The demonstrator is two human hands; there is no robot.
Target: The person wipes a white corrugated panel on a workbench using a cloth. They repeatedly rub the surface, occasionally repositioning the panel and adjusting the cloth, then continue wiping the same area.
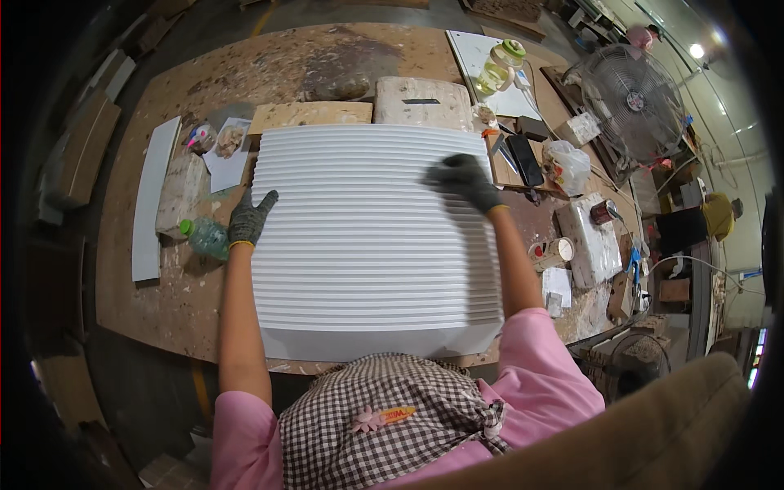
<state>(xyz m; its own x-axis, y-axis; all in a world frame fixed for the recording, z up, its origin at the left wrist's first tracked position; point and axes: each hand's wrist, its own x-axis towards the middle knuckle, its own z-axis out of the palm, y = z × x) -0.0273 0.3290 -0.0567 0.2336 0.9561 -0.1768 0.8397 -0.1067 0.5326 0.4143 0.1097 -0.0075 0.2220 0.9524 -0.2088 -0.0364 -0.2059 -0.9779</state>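
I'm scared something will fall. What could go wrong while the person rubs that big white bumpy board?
The white ribbed panel sticks out past the workbench edge near the person, so it might tip or slide. The left hand steadies its edge right beside a plastic bottle, which could get knocked over. The right hand looks blurred, maybe moving fast, close to a phone.

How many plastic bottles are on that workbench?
2. A small green-capped bottle lies beside the gloved left hand at the white ribbed panel's left edge; a larger yellowish bottle stands at the far right. Clutter may hide others.
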